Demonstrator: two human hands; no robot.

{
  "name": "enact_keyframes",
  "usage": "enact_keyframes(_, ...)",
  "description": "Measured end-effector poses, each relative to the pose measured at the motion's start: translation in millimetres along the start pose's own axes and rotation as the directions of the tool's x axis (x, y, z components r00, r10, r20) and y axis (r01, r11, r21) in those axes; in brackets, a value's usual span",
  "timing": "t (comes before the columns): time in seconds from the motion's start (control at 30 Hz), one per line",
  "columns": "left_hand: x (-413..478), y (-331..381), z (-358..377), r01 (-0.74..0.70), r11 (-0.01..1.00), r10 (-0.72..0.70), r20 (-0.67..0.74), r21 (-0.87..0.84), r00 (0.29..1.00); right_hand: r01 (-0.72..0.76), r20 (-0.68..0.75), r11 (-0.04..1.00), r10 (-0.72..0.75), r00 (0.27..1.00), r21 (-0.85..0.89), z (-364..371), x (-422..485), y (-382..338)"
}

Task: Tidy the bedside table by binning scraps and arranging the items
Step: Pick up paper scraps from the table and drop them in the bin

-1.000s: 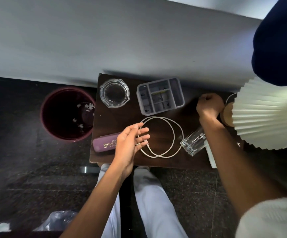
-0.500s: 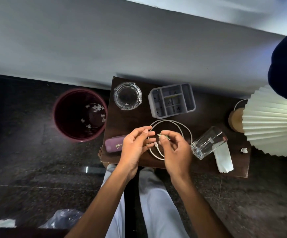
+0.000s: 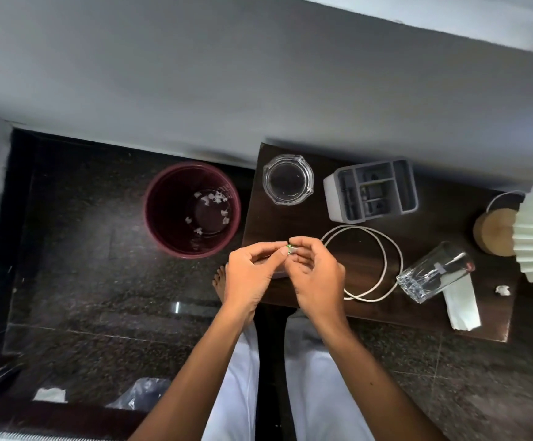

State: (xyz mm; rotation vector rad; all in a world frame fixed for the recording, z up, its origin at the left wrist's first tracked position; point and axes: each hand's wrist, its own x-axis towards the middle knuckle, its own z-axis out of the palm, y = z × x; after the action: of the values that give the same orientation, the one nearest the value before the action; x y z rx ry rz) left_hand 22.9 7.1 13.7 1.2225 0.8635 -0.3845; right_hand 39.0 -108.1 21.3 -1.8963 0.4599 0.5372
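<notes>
Both hands, left hand (image 3: 252, 275) and right hand (image 3: 317, 278), pinch a tiny green-and-white scrap (image 3: 290, 248) at their fingertips above the dark wooden bench (image 3: 434, 230); weightless and flimsy, I judge, so fingertip pinches suit.

Dark wooden worktop (image 3: 418, 313) against the wall. On it: clear glass ashtray (image 3: 288, 179); grey compartment organiser (image 3: 371, 190); coiled white cable (image 3: 373, 265); tumbler lying on its side (image 3: 435, 272), over a white paper strip (image 3: 462, 307); small white scrap (image 3: 502, 290); lamp with wooden base (image 3: 494, 230). Dark stone floor (image 3: 83, 281): maroon bin (image 3: 191, 210), plus what may be plastic wrap (image 3: 141, 393).
</notes>
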Motion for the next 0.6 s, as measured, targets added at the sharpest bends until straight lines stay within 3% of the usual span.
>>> enact_keyframes(0.13,11.3,3.3,-21.7,0.007,0.999,-0.001,-0.121,0.048,0.993,-0.008,0.073,1.000,0.008,0.997,-0.007,19.7,3.3,-6.9)
enact_keyframes(0.33,44.8,4.4,-57.5,0.083,0.982,-0.128,-0.277,-0.168,0.952,-0.052,0.056,0.998,0.054,0.997,-0.031,37.5,9.7,-10.3)
enact_keyframes(0.6,98.8,6.7,-98.7,0.114,0.966,-0.203,-0.406,-0.233,0.891,-0.072,0.038,0.996,0.074,0.996,-0.058,41.0,11.9,-4.8)
